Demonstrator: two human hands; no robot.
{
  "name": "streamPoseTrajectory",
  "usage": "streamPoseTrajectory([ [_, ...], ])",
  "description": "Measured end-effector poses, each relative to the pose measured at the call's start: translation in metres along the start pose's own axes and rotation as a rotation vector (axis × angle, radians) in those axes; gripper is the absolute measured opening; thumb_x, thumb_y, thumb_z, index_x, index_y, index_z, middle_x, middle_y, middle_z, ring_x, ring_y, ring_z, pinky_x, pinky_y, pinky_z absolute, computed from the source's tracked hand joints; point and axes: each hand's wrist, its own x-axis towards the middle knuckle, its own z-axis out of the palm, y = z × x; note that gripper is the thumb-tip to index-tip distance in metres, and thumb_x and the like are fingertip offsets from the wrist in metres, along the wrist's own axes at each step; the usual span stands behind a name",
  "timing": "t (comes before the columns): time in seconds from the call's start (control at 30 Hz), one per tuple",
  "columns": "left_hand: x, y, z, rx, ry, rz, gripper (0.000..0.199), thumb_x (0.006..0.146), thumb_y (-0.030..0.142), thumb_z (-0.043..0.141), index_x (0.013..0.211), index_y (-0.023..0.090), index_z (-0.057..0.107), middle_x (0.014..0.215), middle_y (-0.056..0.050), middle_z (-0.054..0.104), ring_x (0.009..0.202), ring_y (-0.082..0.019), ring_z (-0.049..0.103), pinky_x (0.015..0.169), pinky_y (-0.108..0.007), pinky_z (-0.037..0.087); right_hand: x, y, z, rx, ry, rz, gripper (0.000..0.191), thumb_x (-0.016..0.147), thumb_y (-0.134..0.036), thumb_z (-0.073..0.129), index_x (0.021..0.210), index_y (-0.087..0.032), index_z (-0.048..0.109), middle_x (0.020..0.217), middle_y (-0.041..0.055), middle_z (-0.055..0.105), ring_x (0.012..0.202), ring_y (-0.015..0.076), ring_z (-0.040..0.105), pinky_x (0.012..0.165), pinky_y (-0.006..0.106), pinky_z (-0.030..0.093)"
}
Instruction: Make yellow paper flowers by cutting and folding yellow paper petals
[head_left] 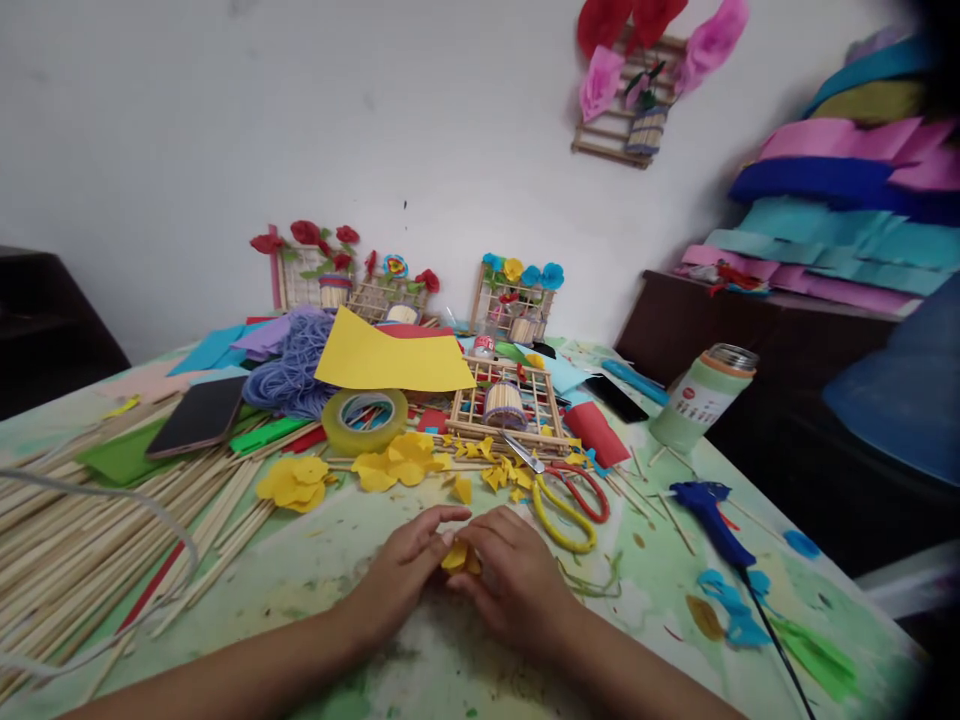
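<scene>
A small yellow paper piece [459,560] sits between my two hands, low over the near middle of the table. My left hand [405,560] has its fingers closed at the left side of the paper. From the right, my right hand [514,575] pinches the same piece, its fingers covering part of it. Just beyond lie yellow paper petals [397,462], a yellow paper flower [294,484] and scattered yellow scraps [496,476]. Scissors [562,505] with red and yellow handles rest beyond my right hand.
Wooden sticks [90,560] cover the left side. Behind are a tape roll [365,422], purple yarn [289,365], a yellow sheet [390,355] and a stick frame [551,410]. On the right are a blue glue gun [712,520], its cord, and a green bottle [697,400].
</scene>
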Motion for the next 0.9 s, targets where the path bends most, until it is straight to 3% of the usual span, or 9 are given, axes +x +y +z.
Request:
streamPoseTrajectory([
  [0.2, -0.002, 0.0, -0.002, -0.051, -0.006, -0.008, 0.038, 0.082, 0.043, 0.052, 0.112, 0.021, 0.058, 0.102, -0.007, 0.064, 0.09, -0.022, 0.059, 0.074, -0.032, 0.048, 0.001, 0.006, 0.006, 0.167, 0.073, 0.033, 0.023, 0.083, -0.035, 0.055, 0.101, -0.02, 0.057, 0.093, 0.0074, 0.064, 0.085, 0.0203, 0.055, 0.074, 0.033, 0.044],
  [0.37, -0.002, 0.002, -0.001, -0.192, -0.08, -0.03, 0.038, 0.08, 0.049, 0.055, 0.106, 0.021, 0.059, 0.101, -0.008, 0.064, 0.084, -0.022, 0.062, 0.069, -0.032, 0.051, 0.0, 0.01, 0.01, 0.245, 0.118, 0.055, 0.023, 0.088, -0.04, 0.047, 0.093, -0.022, 0.06, 0.082, 0.0053, 0.066, 0.076, 0.0185, 0.058, 0.069, 0.031, 0.043],
  [0.53, -0.001, -0.002, -0.002, -0.207, -0.181, 0.0, 0.043, 0.078, 0.049, 0.059, 0.109, 0.02, 0.056, 0.082, -0.005, 0.066, 0.071, -0.018, 0.063, 0.068, -0.03, 0.05, 0.0, 0.012, 0.011, 0.27, 0.144, 0.144, 0.02, 0.087, -0.037, 0.051, 0.087, -0.02, 0.062, 0.074, 0.0038, 0.064, 0.069, 0.016, 0.056, 0.064, 0.028, 0.042],
  [0.6, -0.001, -0.002, -0.003, -0.172, -0.172, 0.009, 0.044, 0.078, 0.049, 0.059, 0.11, 0.019, 0.055, 0.078, -0.004, 0.066, 0.07, -0.019, 0.064, 0.066, -0.029, 0.05, 0.0, 0.012, 0.01, 0.288, 0.136, 0.169, 0.019, 0.087, -0.036, 0.053, 0.087, -0.02, 0.063, 0.074, 0.0036, 0.064, 0.07, 0.0156, 0.056, 0.065, 0.027, 0.042],
  [0.9, -0.001, 0.005, -0.005, -0.046, -0.086, 0.038, 0.037, 0.083, 0.048, 0.051, 0.104, 0.02, 0.061, 0.095, -0.007, 0.067, 0.075, -0.02, 0.065, 0.067, -0.03, 0.052, -0.001, 0.013, 0.008, 0.318, 0.059, 0.249, 0.022, 0.078, -0.036, 0.065, 0.093, -0.02, 0.064, 0.077, 0.0026, 0.065, 0.067, 0.0135, 0.055, 0.066, 0.027, 0.043],
])
